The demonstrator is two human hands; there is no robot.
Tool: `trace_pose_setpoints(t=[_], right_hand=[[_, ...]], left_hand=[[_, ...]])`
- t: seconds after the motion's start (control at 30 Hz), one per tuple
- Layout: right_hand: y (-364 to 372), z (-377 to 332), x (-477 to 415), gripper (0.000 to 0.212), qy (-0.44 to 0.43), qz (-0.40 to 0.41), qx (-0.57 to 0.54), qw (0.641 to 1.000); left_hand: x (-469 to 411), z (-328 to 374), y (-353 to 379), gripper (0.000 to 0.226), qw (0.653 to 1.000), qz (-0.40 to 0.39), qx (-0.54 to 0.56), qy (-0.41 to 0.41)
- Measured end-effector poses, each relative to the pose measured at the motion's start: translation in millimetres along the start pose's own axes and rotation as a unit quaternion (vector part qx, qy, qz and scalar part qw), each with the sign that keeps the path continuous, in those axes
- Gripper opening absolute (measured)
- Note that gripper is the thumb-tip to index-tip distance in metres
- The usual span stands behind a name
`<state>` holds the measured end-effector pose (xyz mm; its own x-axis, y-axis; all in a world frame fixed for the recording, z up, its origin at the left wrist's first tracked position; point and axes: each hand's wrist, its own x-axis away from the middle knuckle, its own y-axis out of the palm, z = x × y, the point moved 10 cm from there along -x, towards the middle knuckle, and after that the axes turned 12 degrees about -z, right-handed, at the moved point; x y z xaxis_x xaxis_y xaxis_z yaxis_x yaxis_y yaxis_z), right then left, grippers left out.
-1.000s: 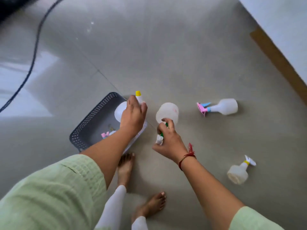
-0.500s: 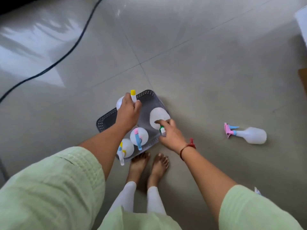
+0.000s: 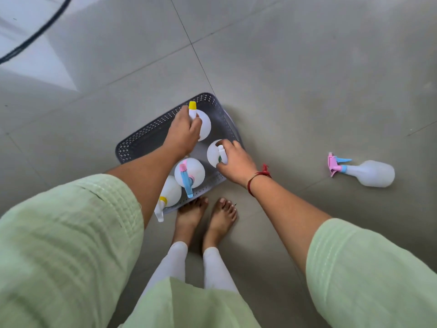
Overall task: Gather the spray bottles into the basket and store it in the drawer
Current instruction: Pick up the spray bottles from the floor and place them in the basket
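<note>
A grey perforated basket sits on the floor just ahead of my feet. My left hand grips the head of a white yellow-tipped spray bottle standing in the basket's far part. My right hand holds the head of a white green-collared spray bottle upright at the basket's right side. Two more bottles stand in the near end: a pink-and-blue-headed one and a yellow-collared one. Another pink-and-blue spray bottle lies on its side on the floor to the right.
Grey floor tiles surround the basket. A black cable curves across the upper left. My bare feet stand right against the basket's near edge. Green sleeves fill the lower corners. No drawer is in view.
Both hands have lowered their bottles into the basket, where they now stand upright. The view shifted left, and the yellow-collared bottle that lay on the floor at the right is out of frame.
</note>
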<state>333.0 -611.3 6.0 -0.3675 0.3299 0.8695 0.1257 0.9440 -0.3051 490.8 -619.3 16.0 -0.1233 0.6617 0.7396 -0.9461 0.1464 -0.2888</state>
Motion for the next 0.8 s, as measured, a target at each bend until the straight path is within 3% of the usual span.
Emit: trace_pose_setpoints(t=[0.2,0.4,0.53,0.63,0.8], right_hand=[[-6.9,2.7,-0.7,0.057,-0.012,0.055,-0.013,0.998],[-15.5,14.9,21.0,0.075,0.03,0.1,-0.018,0.994],[-24.0,14.2,26.5,0.056,0.067,0.122,0.084,0.987],[-28.1,7.2,23.8,0.04,0.052,0.129,0.138,0.981],[-30.3,-2.1,21.2,0.034,0.036,0.151,0.177,0.972]], left_hand=[[-10.4,15.8,17.0,0.027,0.999,0.027,-0.023,0.03],[6.5,0.4,8.5,0.049,0.987,0.08,-0.133,-0.039],[12.5,-14.8,-2.0,0.046,0.968,0.097,-0.201,-0.114],[8.6,-11.4,-3.0,0.044,0.965,0.095,-0.215,-0.115],[-0.2,7.7,-4.0,0.053,0.938,0.078,-0.316,-0.122]])
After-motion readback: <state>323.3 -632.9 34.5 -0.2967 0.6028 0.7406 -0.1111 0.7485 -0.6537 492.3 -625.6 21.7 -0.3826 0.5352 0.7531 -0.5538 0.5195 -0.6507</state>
